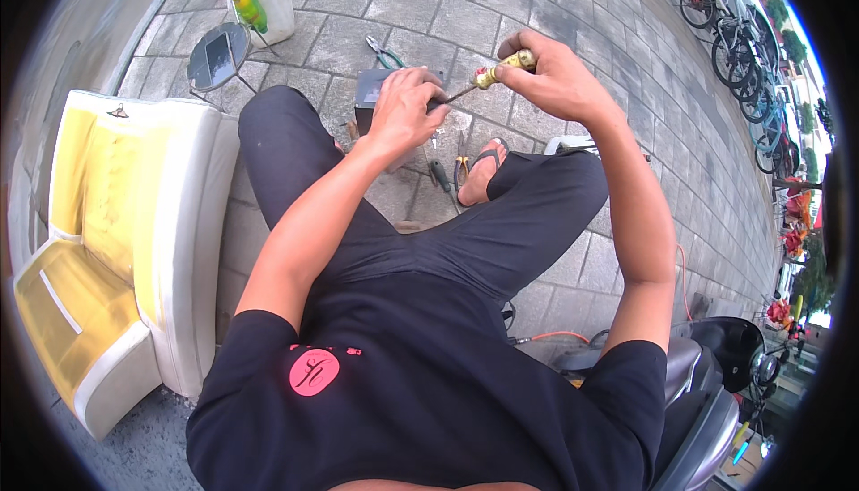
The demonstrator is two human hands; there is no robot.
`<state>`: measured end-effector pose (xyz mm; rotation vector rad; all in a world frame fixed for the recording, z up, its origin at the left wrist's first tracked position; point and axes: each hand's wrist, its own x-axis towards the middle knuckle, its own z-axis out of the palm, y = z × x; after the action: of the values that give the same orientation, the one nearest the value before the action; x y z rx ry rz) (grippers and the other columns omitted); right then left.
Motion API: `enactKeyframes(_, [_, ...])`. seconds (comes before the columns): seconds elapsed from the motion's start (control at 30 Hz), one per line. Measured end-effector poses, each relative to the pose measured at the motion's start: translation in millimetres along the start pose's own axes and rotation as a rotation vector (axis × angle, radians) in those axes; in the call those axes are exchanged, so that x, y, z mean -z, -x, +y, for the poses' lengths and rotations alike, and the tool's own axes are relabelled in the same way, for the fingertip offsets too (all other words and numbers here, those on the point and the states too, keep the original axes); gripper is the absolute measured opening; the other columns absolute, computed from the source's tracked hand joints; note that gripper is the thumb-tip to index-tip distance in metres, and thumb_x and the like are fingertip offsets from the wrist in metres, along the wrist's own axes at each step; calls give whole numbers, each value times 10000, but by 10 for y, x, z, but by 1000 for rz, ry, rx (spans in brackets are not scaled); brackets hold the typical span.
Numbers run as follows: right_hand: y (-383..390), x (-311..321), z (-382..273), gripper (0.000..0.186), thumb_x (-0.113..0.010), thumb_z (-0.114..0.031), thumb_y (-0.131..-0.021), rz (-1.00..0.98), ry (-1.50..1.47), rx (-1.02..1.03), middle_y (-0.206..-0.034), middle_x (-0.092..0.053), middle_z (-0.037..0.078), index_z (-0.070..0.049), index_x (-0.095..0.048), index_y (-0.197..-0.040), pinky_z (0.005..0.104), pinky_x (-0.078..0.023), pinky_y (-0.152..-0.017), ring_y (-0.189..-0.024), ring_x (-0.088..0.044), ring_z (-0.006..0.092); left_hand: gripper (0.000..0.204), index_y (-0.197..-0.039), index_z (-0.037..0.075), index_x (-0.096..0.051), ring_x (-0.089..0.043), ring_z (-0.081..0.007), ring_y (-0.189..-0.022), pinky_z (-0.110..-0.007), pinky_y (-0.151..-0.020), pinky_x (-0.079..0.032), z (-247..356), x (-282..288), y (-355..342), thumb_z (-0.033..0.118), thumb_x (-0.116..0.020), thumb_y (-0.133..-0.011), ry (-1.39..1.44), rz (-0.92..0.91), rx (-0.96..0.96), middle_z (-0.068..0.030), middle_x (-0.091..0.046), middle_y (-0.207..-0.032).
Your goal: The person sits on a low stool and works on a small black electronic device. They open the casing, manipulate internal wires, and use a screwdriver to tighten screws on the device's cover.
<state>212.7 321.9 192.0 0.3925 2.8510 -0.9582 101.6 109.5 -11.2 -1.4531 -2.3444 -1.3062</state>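
Observation:
My right hand (546, 75) grips the yellow handle of a screwdriver (501, 68), its thin shaft pointing left toward my left hand (407, 106). My left hand is closed on a small part at the shaft's tip, just over a dark box-shaped unit (371, 88) standing on the paving. What the fingers pinch is hidden. Both hands are held above my knees; I am seated, in black trousers, with one sandalled foot (483, 169) on the ground.
Pliers (385, 52) lie on the paving beyond the box; more hand tools (447, 169) lie beside my foot. A white container (264, 3) with tools and a small round stool (217, 57) stand far left. A yellow-white seat cushion (125, 222) is at left, a scooter (707, 375) lower right, bicycles (734, 34) far right.

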Motion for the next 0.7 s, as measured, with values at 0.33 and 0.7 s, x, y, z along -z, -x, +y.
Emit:
enactKeyframes(0.33, [-103, -132, -286, 339, -673, -311, -1031, -24, 293, 459, -1155, -744, 204, -40, -710, -1232, 503, -576, -952, -1098, -729, 421, 199, -1020, 63, -792, -637, -341, -1342, -530, -1202, -431, 53, 49, 48, 182, -855, -873, -19, 8, 40, -93, -741, -1254])
enactKeyframes(0.7, [-206, -122, -317, 465, -605, -263, -982, -55, 254, 374, -1304, -640, 231, -33, -647, -1385, 559, -555, -1029, -1224, -668, 461, 216, -1029, 75, -778, -632, -390, -1371, -550, -1200, -441, 68, 66, 5, 192, -868, -870, -110, -20, 47, -100, -746, -1243])
